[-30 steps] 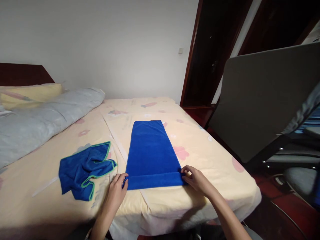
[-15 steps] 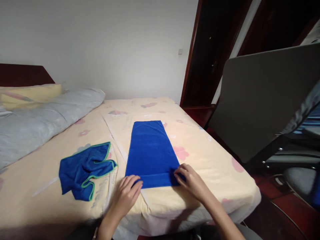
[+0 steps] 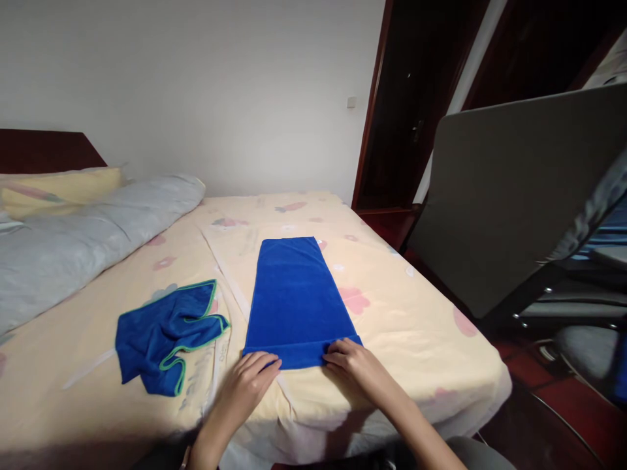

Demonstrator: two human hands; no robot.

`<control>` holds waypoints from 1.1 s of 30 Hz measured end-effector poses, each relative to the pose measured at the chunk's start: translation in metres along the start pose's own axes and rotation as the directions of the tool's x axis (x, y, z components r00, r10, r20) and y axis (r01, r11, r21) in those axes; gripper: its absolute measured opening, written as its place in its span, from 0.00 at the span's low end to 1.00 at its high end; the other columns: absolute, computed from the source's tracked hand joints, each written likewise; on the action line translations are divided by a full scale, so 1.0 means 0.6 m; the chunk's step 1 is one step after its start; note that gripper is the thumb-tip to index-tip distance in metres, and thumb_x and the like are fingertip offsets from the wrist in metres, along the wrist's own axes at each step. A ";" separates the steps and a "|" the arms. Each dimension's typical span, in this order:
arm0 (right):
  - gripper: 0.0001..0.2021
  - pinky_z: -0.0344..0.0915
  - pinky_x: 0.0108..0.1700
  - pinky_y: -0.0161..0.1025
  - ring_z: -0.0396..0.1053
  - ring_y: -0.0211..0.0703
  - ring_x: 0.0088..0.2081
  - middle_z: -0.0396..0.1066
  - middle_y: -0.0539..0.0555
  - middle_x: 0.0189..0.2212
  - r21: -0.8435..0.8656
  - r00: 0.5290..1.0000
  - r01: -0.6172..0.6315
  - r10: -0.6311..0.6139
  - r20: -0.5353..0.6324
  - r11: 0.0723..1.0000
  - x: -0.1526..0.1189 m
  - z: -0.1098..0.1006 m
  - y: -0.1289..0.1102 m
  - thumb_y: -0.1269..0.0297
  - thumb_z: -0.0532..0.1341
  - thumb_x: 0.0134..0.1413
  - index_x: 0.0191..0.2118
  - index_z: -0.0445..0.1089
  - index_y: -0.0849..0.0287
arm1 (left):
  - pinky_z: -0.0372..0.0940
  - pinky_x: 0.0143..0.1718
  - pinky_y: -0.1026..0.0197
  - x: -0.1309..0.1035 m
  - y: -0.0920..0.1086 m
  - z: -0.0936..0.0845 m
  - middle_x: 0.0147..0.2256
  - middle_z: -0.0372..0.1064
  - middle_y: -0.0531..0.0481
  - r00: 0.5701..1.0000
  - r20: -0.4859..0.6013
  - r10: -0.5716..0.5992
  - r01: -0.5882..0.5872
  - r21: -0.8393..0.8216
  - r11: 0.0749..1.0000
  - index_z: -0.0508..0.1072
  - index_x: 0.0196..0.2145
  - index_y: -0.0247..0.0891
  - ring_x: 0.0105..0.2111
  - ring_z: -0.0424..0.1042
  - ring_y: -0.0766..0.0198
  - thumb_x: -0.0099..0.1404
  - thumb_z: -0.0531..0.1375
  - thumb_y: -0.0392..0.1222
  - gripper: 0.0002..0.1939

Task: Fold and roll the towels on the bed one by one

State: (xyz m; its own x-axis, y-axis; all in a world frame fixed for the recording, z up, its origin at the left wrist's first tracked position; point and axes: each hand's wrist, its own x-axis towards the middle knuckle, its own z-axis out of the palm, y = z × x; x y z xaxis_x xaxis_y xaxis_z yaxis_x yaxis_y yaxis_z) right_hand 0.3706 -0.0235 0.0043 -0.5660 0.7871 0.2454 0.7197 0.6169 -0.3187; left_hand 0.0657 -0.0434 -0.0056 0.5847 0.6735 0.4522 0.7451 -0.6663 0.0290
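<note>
A long blue towel (image 3: 298,294) lies flat on the bed, its near end turned over into a narrow band. At the left corner of that band, my left hand (image 3: 255,376) has its fingers curled over the fold. My right hand (image 3: 350,359) is closed on the same band a little in from the right corner, thumb and fingertips together at the cloth. Both thumbs are mostly hidden. A crumpled blue cloth (image 3: 164,329) with green edging rests to the left, touched by neither hand.
The bed (image 3: 406,326) has a pale yellow patterned sheet. A grey rolled quilt (image 3: 98,235) and a yellow pillow (image 3: 73,189) lie at the left. A large dark panel (image 3: 519,196) stands beyond the bed's right edge, with a dark door (image 3: 416,104) behind.
My right hand has slid left along the folded end, uncovering the towel's right corner. My left hand has shifted slightly down. The green-edged cloth stays put.
</note>
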 end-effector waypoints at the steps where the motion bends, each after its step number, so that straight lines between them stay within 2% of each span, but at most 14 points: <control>1: 0.11 0.71 0.44 0.40 0.73 0.48 0.43 0.76 0.55 0.41 0.031 1.000 -0.017 0.017 0.008 0.999 -0.008 -0.010 0.011 0.66 0.58 0.67 0.42 0.80 0.52 | 0.72 0.47 0.54 -0.007 -0.010 -0.003 0.44 0.78 0.46 1.000 -0.004 -0.013 0.013 -0.011 1.000 0.78 0.48 0.43 0.44 0.76 0.57 0.72 0.55 0.35 0.13; 5: 0.14 0.71 0.45 0.39 0.74 0.47 0.42 0.76 0.54 0.42 0.140 0.995 -0.104 0.102 0.016 0.985 -0.039 -0.036 0.057 0.63 0.56 0.68 0.39 0.81 0.51 | 0.73 0.48 0.57 -0.031 -0.044 -0.015 0.44 0.78 0.50 0.996 0.041 -0.083 0.086 -0.069 0.994 0.79 0.45 0.46 0.45 0.76 0.59 0.71 0.58 0.37 0.11; 9: 0.15 0.71 0.42 0.37 0.74 0.45 0.38 0.76 0.55 0.40 0.202 0.992 -0.124 0.122 0.023 0.971 -0.056 -0.038 0.084 0.63 0.55 0.67 0.35 0.80 0.52 | 0.73 0.47 0.59 -0.043 -0.063 -0.021 0.43 0.78 0.51 0.985 0.090 -0.145 0.155 -0.113 0.981 0.80 0.43 0.47 0.45 0.77 0.60 0.70 0.59 0.37 0.10; 13: 0.13 0.71 0.42 0.38 0.74 0.45 0.37 0.76 0.55 0.38 0.137 0.991 -0.135 0.132 0.032 0.981 -0.056 -0.045 0.080 0.65 0.57 0.65 0.35 0.80 0.53 | 0.74 0.47 0.59 -0.044 -0.072 -0.028 0.42 0.79 0.52 0.982 0.095 -0.162 0.173 -0.135 0.976 0.80 0.42 0.47 0.44 0.77 0.60 0.69 0.60 0.40 0.08; 16: 0.10 0.71 0.40 0.38 0.74 0.46 0.37 0.76 0.55 0.36 0.080 0.988 -0.154 0.150 0.047 0.985 -0.048 -0.062 0.063 0.66 0.60 0.62 0.33 0.80 0.54 | 0.74 0.50 0.56 -0.037 -0.064 -0.032 0.45 0.78 0.51 0.990 0.049 -0.132 0.137 -0.101 0.986 0.80 0.42 0.46 0.47 0.77 0.58 0.70 0.60 0.43 0.09; 18: 0.09 0.72 0.43 0.40 0.75 0.48 0.40 0.76 0.56 0.38 0.060 0.991 -0.132 0.132 0.005 0.989 -0.039 -0.069 0.048 0.64 0.61 0.62 0.36 0.80 0.54 | 0.73 0.53 0.54 -0.027 -0.050 -0.029 0.49 0.77 0.50 0.995 0.010 -0.095 0.095 -0.063 0.993 0.79 0.45 0.45 0.50 0.76 0.57 0.71 0.58 0.43 0.11; 21: 0.13 0.72 0.53 0.46 0.73 0.52 0.50 0.75 0.59 0.50 0.056 0.995 -0.034 0.039 -0.089 0.998 -0.020 -0.058 0.026 0.62 0.59 0.65 0.50 0.77 0.55 | 0.71 0.57 0.52 -0.006 -0.021 -0.015 0.56 0.73 0.48 1.000 0.025 -0.011 0.012 -0.022 1.000 0.74 0.55 0.45 0.56 0.72 0.57 0.73 0.56 0.41 0.16; 23: 0.17 0.67 0.61 0.51 0.68 0.54 0.59 0.70 0.59 0.58 0.056 0.995 0.041 -0.036 -0.088 0.998 -0.009 -0.038 0.017 0.63 0.59 0.67 0.59 0.71 0.56 | 0.69 0.59 0.51 0.005 -0.010 -0.004 0.59 0.71 0.48 0.997 0.066 0.043 -0.043 -0.014 0.999 0.69 0.61 0.44 0.59 0.70 0.56 0.73 0.55 0.40 0.20; 25: 0.20 0.64 0.64 0.52 0.63 0.55 0.63 0.66 0.59 0.62 0.053 0.996 0.083 -0.082 -0.034 0.995 -0.003 -0.017 0.015 0.66 0.58 0.67 0.62 0.67 0.59 | 0.68 0.60 0.51 0.011 -0.009 0.004 0.60 0.69 0.49 0.994 0.094 0.064 -0.062 -0.027 0.998 0.66 0.63 0.43 0.60 0.68 0.57 0.74 0.54 0.39 0.22; 28: 0.20 0.63 0.65 0.51 0.61 0.54 0.64 0.63 0.60 0.63 0.062 0.997 0.073 -0.075 0.035 0.995 -0.007 -0.001 0.025 0.69 0.56 0.68 0.64 0.65 0.63 | 0.68 0.60 0.52 0.007 -0.024 0.004 0.60 0.69 0.50 0.992 0.127 0.025 -0.014 -0.082 0.997 0.66 0.63 0.45 0.60 0.69 0.60 0.74 0.54 0.39 0.21; 33: 0.21 0.62 0.66 0.50 0.61 0.52 0.64 0.62 0.57 0.63 0.103 1.000 0.003 -0.006 0.022 0.995 -0.035 -0.008 0.052 0.66 0.57 0.68 0.65 0.64 0.57 | 0.69 0.59 0.53 -0.014 -0.051 -0.011 0.61 0.68 0.52 0.980 0.181 -0.078 0.103 -0.133 0.986 0.67 0.62 0.48 0.60 0.69 0.59 0.73 0.55 0.43 0.21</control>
State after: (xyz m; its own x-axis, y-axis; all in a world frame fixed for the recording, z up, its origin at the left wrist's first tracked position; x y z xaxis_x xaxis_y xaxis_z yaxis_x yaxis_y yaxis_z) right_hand 0.4068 -0.0206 -0.0062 -0.5789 0.7832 0.2267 0.6727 0.6159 -0.4101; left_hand 0.0359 -0.0308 -0.0042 0.5732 0.7701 0.2800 0.7521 -0.6301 0.1932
